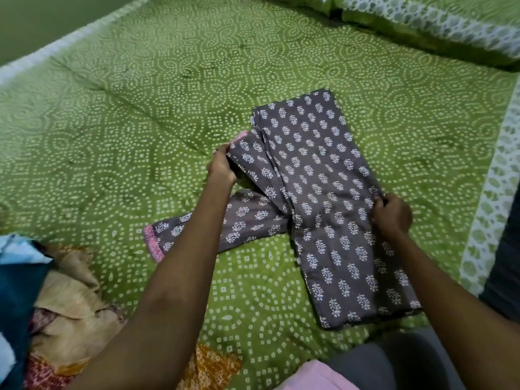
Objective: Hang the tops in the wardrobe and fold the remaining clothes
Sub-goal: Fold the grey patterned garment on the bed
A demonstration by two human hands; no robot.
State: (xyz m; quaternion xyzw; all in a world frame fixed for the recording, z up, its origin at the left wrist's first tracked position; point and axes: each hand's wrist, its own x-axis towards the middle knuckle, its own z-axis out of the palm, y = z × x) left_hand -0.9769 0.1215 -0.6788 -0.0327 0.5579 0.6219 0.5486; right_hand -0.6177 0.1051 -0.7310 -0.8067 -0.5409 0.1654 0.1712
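Note:
A grey-brown top with a white leaf print point(320, 192) lies folded lengthwise on the green bed. One sleeve with a pink cuff point(197, 229) sticks out to the left, flat on the bedspread. My left hand point(221, 167) grips the pink-edged end of the other sleeve, lifted a little above the bed. My right hand point(392, 216) pinches the top's right edge about midway along its length.
The green bedspread with white dotted circles point(140, 122) covers the bed. A pile of clothes point(50, 299), blue, beige and orange, lies at the lower left. Pillows point(436, 26) sit at the far right. A pink cloth point(315, 375) shows at the bottom edge.

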